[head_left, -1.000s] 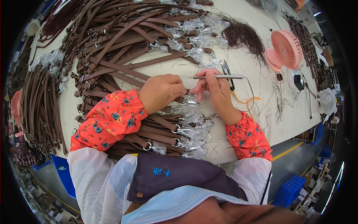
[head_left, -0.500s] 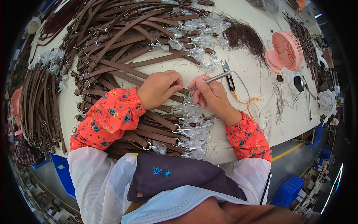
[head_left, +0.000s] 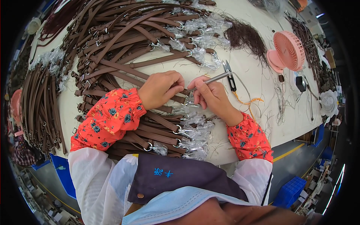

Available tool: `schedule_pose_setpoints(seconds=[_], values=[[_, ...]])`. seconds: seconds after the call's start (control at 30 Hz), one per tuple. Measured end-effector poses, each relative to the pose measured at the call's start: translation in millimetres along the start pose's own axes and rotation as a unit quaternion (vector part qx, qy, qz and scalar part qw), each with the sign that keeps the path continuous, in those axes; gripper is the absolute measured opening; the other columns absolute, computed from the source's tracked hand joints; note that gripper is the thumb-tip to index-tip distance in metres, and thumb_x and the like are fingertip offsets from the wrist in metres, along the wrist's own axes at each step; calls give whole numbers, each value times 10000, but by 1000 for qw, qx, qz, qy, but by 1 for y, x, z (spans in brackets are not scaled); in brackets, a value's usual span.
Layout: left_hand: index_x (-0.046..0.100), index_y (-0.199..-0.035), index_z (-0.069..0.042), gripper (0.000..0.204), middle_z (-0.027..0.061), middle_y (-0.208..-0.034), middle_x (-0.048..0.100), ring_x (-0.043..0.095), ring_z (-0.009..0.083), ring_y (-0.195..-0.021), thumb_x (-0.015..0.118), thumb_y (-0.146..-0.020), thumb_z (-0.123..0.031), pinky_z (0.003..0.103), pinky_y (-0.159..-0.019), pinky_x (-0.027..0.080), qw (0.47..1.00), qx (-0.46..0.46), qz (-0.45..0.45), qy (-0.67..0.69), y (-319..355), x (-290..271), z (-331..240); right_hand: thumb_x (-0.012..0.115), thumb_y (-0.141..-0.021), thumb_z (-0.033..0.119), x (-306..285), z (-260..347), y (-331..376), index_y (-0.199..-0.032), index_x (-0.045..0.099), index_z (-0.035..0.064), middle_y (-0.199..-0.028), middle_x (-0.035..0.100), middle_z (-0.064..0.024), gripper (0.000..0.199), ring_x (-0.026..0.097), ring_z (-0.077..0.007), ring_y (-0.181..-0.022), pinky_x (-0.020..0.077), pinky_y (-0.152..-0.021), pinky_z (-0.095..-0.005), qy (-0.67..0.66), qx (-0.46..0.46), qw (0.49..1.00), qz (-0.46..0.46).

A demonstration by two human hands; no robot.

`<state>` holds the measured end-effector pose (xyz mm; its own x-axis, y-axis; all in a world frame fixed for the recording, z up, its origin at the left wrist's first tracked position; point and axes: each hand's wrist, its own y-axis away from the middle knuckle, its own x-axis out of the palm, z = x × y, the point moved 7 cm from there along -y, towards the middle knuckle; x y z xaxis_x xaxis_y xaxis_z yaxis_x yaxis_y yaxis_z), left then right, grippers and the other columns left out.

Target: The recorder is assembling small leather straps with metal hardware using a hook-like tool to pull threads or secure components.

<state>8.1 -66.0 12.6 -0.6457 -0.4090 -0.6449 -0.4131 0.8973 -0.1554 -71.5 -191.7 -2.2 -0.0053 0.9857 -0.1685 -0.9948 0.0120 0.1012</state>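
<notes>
My left hand [head_left: 160,89] is closed in a pinch on the end of a brown strap, of which only a small tip shows past the fingers. My right hand [head_left: 213,93] grips a silver pen-shaped tool [head_left: 217,78], its thin end pointing left at that strap tip. A grey cord seems to run from the tool's thick end. Under and around both hands lie many brown straps [head_left: 159,120] with metal rings and clasps, the clasps wrapped in clear plastic [head_left: 195,137]. Black-handled thread snips [head_left: 229,76] with an orange-yellow cord rest just beyond my right hand.
A pink fan [head_left: 287,51] stands at the right back, beside a heap of dark threads [head_left: 245,37]. Another strap bundle [head_left: 41,107] hangs over the table's left side. At the right edge is a white fan [head_left: 329,103]. A blue crate [head_left: 290,192] sits on the floor.
The pen-shaped tool has shifted very slightly left, toward the strap tip. Both hands otherwise keep their places.
</notes>
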Motion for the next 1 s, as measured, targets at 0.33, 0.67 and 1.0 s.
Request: schedule_pose_setpoints(seconds=[0.33, 0.67, 1.0], values=[[582, -924, -17, 89, 129, -820, 610, 617, 271, -729, 611, -866, -78, 339, -655, 472, 1000, -5, -10, -3, 0, -2, 1, 415, -1028, 381, -3, -1, 0, -915, 650, -10, -644, 594, -27, 470, 499, -54, -456, 382, -440, -206, -31, -2, 999, -11], [592, -922, -23, 115, 163, -839, 628, 609, 350, -761, 618, -868, -121, 404, -676, 467, 998, -43, -14, 31, 0, -3, 3, 408, -1032, 388, -3, -4, -1, -995, 594, -7, -639, 579, -30, 438, 470, -50, -457, 358, -440, -178, -41, -4, 999, -15], [568, -938, -3, 107, 124, -824, 611, 617, 245, -733, 606, -869, -75, 324, -666, 477, 999, -33, -4, 19, 0, -2, 4, 405, -1030, 385, -3, -1, -2, -925, 649, -1, -628, 588, -19, 469, 496, -48, -456, 379, -439, -200, -24, -3, 999, -25]])
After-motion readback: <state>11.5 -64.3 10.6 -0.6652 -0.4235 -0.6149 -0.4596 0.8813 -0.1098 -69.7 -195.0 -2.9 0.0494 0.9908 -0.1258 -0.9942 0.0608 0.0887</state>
